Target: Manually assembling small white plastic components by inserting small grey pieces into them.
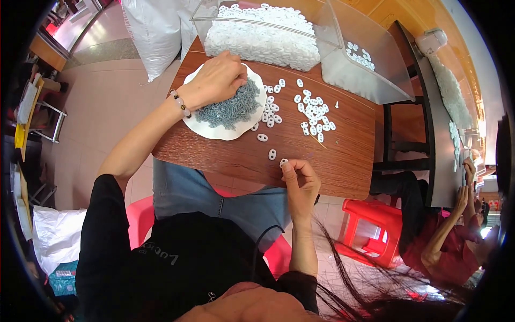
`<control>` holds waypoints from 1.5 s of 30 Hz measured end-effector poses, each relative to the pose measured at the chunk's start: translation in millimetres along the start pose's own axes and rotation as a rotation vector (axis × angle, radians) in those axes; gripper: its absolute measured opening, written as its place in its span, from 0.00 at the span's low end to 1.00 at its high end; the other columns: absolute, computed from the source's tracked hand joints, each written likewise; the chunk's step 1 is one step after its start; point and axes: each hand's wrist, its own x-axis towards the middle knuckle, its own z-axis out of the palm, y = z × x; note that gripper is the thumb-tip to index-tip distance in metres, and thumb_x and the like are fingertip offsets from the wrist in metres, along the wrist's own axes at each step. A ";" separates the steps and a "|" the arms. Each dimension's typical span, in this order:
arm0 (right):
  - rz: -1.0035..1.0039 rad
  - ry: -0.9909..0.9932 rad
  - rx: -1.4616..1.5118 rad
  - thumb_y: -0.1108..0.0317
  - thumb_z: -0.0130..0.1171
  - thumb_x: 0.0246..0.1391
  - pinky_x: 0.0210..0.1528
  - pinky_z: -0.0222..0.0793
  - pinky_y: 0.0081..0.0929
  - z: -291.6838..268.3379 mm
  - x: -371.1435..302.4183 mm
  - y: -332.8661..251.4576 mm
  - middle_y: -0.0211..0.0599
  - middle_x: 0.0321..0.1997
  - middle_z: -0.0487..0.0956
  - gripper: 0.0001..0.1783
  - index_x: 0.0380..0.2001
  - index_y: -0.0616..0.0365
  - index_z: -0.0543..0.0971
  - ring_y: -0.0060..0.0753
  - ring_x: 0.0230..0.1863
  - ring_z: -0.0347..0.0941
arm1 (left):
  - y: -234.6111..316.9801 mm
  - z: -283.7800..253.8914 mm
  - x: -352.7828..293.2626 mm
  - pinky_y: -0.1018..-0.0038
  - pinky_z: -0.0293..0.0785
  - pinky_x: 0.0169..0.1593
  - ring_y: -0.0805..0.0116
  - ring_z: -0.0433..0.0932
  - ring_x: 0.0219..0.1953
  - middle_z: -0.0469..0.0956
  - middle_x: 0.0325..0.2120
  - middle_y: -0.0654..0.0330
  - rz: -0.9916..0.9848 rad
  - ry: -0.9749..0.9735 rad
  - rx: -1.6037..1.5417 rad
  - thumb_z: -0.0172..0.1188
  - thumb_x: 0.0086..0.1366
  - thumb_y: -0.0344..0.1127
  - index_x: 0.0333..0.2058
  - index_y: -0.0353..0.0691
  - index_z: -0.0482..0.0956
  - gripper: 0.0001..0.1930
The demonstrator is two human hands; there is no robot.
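My left hand (pixel 222 76), with a beaded bracelet on the wrist, reaches over a white scalloped plate (pixel 191 121). The plate bears a heap of small grey elongated pieces (pixel 229 111), too small to name surely. Its fingers are bent and pressed together at the heap; whatever they grip is hidden. At the table's near edge, my right hand (pixel 301 182) pinches a small white oval piece with holes (pixel 284 162) between thumb and forefinger. Close by lies a loose white two-holed piece (pixel 272 154). Several more form a group beside the plate and a second cluster (pixel 315 114) further right.
Along the far side of the brown table (pixel 343 161) stands a clear bin (pixel 263 40) full of white pieces. Right of it, another clear bin (pixel 370 80) holds a few. A red stool (pixel 370 231) and a co-worker's arm (pixel 445 228) are at the right. White sacks (pixel 153 35) stand beyond.
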 end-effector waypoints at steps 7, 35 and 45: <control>0.020 -0.044 -0.014 0.74 0.58 0.57 0.36 0.63 0.11 -1.9 -0.5 -0.6 0.23 0.30 0.75 0.04 0.33 0.63 0.76 0.11 0.32 0.67 | -2.3 2.1 -4.0 0.62 0.71 0.45 0.54 0.73 0.43 0.77 0.32 0.54 0.024 0.076 -0.023 0.58 0.55 0.30 0.28 0.35 0.80 0.05; 0.007 -0.002 0.035 0.68 0.59 0.57 0.34 0.63 0.13 -4.5 -0.2 5.5 0.24 0.29 0.76 0.07 0.31 0.61 0.78 0.13 0.29 0.67 | 42.6 -4.1 -41.9 0.73 0.66 0.28 0.67 0.71 0.24 0.73 0.22 0.57 0.003 0.076 -0.630 0.57 0.58 0.29 0.28 0.34 0.75 0.04; 0.040 -0.030 0.103 0.72 0.58 0.57 0.37 0.63 0.13 -1.0 -6.0 -8.7 0.25 0.30 0.76 0.05 0.32 0.63 0.78 0.13 0.32 0.68 | 108.1 9.2 -78.3 0.84 0.59 0.27 0.84 0.63 0.24 0.71 0.25 0.69 -0.175 -0.243 -0.972 0.58 0.62 0.30 0.30 0.37 0.75 0.04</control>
